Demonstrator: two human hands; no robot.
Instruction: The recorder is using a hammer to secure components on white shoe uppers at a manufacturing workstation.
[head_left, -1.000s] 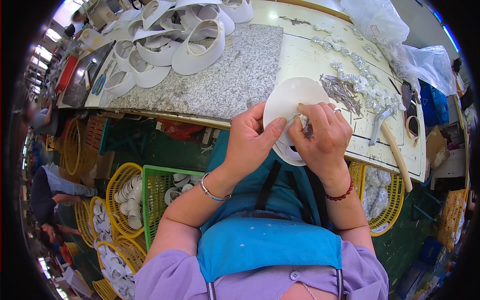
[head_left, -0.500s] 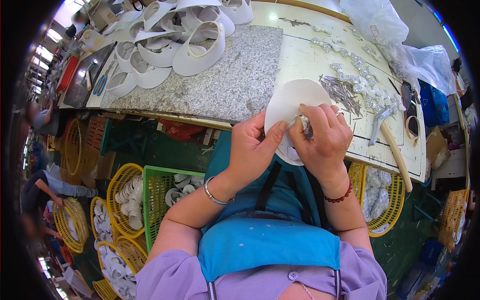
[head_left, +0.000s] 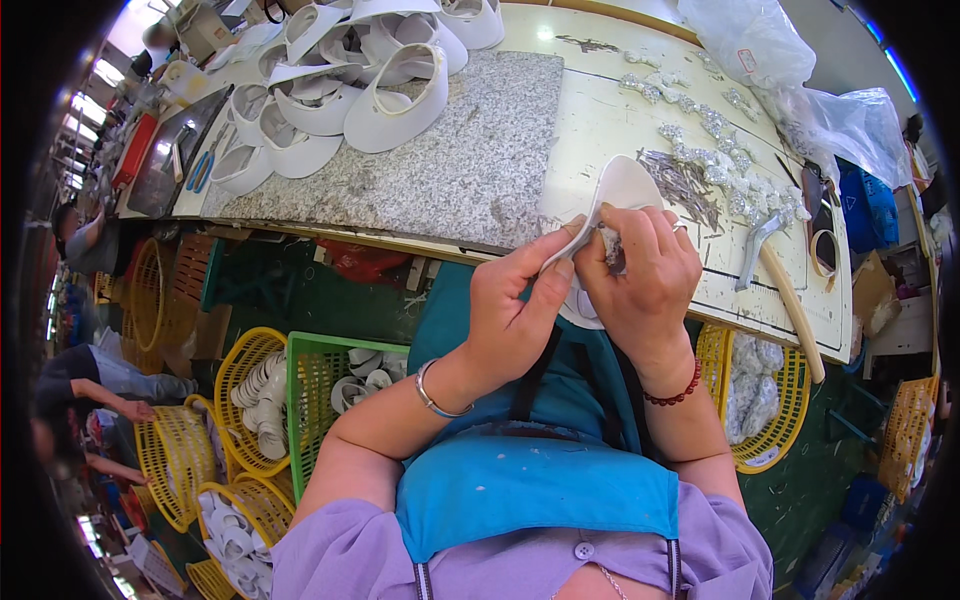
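Both my hands hold a white shoe upper (head_left: 628,182) in front of my apron, over the table's front edge. My left hand (head_left: 520,295) pinches its left side between thumb and fingers, bending the piece so its edge faces me. My right hand (head_left: 645,265) is closed on its right side, fingertips pressed against the white surface. A bit of silvery ornament (head_left: 612,250) shows under the right fingers, mostly hidden. Just beyond lie a heap of thin metal strips (head_left: 680,185) and several glittery silver bows (head_left: 715,130).
White uppers (head_left: 400,110) pile up on a speckled stone slab (head_left: 490,150). A hammer-like metal tool (head_left: 755,255) and a curved pale handle (head_left: 790,300) lie at the right edge. Baskets (head_left: 255,400) flank me below. At far left another person's hands (head_left: 130,410) handle a yellow basket (head_left: 175,455).
The upper has been turned and folded from nearly flat-on to edge-on, with my left hand shifting slightly right and down. The other person's yellow basket has moved right.
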